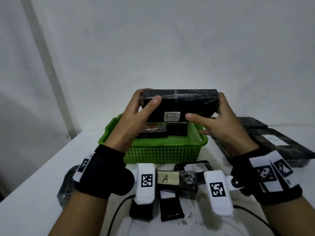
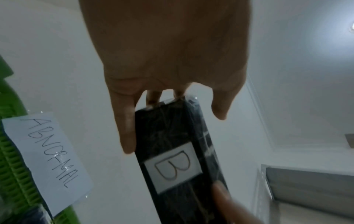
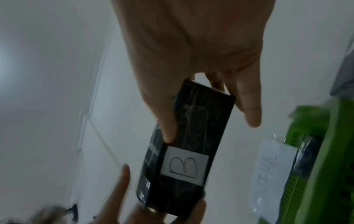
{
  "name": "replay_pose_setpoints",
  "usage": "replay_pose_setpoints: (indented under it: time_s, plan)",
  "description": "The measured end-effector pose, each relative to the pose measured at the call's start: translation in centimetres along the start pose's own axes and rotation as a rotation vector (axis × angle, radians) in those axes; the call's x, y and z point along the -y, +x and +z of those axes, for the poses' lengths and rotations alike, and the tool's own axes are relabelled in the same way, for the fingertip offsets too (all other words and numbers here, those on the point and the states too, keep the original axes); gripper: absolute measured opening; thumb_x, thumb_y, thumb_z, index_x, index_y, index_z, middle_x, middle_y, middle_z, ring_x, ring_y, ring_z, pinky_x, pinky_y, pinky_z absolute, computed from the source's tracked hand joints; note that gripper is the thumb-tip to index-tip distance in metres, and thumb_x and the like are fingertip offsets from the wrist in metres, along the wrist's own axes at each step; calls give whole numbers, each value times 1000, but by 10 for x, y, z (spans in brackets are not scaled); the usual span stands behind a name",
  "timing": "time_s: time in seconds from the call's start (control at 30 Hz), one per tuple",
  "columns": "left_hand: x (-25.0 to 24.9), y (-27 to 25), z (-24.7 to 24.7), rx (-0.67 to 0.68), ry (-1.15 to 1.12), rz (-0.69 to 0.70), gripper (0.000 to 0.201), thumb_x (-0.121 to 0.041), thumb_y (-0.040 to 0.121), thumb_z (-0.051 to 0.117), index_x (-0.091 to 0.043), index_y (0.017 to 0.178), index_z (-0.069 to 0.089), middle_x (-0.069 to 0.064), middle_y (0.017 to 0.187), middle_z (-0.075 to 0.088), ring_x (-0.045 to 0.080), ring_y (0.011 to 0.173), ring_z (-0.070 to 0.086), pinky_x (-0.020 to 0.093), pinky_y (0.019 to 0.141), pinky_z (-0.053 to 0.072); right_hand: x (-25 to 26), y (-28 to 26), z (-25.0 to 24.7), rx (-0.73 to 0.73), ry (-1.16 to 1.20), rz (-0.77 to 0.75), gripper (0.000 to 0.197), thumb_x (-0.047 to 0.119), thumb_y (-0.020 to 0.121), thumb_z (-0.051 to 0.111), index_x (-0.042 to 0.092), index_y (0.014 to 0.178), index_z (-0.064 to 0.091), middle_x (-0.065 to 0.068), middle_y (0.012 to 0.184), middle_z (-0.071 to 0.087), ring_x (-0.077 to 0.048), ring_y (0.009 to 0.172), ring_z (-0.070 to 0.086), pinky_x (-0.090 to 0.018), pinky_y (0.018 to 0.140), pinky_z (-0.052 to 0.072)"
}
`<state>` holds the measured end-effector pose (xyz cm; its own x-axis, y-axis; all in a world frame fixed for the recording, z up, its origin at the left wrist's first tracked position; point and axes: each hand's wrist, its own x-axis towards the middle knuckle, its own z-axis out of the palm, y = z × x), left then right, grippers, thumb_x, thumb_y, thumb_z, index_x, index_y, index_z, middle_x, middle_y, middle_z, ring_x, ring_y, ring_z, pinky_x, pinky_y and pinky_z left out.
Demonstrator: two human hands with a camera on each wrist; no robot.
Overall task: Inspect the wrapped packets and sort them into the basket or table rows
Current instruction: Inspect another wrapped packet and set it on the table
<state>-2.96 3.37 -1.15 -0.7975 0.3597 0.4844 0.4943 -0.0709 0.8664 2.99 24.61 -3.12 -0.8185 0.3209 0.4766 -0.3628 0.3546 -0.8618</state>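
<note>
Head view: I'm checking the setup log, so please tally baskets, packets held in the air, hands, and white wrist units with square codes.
green basket: 1
B-labelled packet held up: 1
hands gripping it: 2, left hand and right hand
white coded wrist units: 2
Total: 6

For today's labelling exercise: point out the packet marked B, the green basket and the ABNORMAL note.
packet marked B (image 1: 172, 116), head view, on its white B label.
green basket (image 1: 163, 153), head view, on its near mesh wall.
ABNORMAL note (image 2: 47, 153), left wrist view, on the handwritten paper.
</note>
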Motion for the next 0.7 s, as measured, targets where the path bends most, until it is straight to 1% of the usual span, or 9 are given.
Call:
replay_pose_setpoints:
  time_s: [0.07, 0.13, 0.2, 0.3, 0.4, 0.5, 0.6, 0.67, 0.7]
  plan:
    - [-3, 0, 3, -60, -7, 23, 24, -37, 97, 59, -19, 112, 53, -5, 107, 67, 9, 96, 71, 43, 82, 62, 8, -1, 3, 75, 218, 60, 62, 50, 68, 82, 32, 120, 53, 14, 118, 70, -13, 111, 69, -50, 95, 57]
    - [-4, -1, 5, -83, -15, 39, 19, -33, 96, 61, -20, 106, 52, -2, 101, 68, 14, 93, 71, 45, 83, 61, 16, -1, 5, 31, 332, 47, 48, 52, 72, 76, 25, 108, 57, 9, 110, 73, -11, 108, 71, -50, 97, 57]
    - [-5, -2, 6, -67, -31, 45, 14, -28, 95, 63, -23, 100, 51, 1, 100, 65, 14, 91, 70, 44, 84, 58, 20, -2, 6, -36, 347, 5, 35, 43, 81, 76, 21, 104, 59, 0, 106, 73, -14, 102, 73, -48, 94, 59]
    - [-5, -2, 9, -75, -17, 83, 14, -27, 94, 65, -25, 98, 52, -3, 93, 62, 10, 86, 67, 37, 77, 56, 22, -3, 3, -91, 328, -39, 30, 32, 86, 77, 15, 104, 61, -13, 113, 70, -18, 98, 74, -42, 83, 63]
    - [-3, -3, 13, -93, 16, 110, 15, -31, 94, 66, -26, 101, 52, -2, 100, 63, 15, 94, 67, 40, 78, 57, 26, -3, -3, -111, 292, -89, 26, 32, 86, 77, 17, 101, 61, -2, 103, 69, -15, 95, 74, -39, 81, 63]
    - [-5, -4, 16, -72, 15, 103, 25, -39, 93, 62, -27, 113, 53, -1, 114, 61, 16, 104, 66, 43, 88, 57, 29, -3, -9, -58, 325, -126, 26, 26, 84, 77, 22, 100, 57, 12, 90, 67, -4, 86, 71, -30, 82, 60]
    - [-9, -2, 14, -36, -51, -50, 44, -57, 96, 47, -38, 135, 45, -2, 136, 55, 21, 115, 63, 45, 93, 56, 33, -5, -11, 10, 473, -163, 26, 28, 78, 71, 21, 95, 52, 20, 83, 64, 1, 80, 65, -20, 74, 54]
    - [-8, -1, 11, -1, -156, -141, 47, -50, 99, 47, -35, 142, 40, 1, 135, 58, 31, 105, 70, 42, 80, 60, 33, -4, -11, 25, 540, -158, 23, 22, 86, 68, 22, 103, 54, 15, 98, 63, 1, 84, 65, -20, 75, 53]
    - [-7, 0, 10, 8, -182, -155, 48, -42, 100, 51, -30, 145, 38, 3, 131, 61, 33, 100, 72, 39, 75, 61, 30, -2, -10, 2, 519, -140, 32, 15, 89, 68, 24, 116, 54, 10, 114, 60, 0, 90, 66, -22, 77, 54]
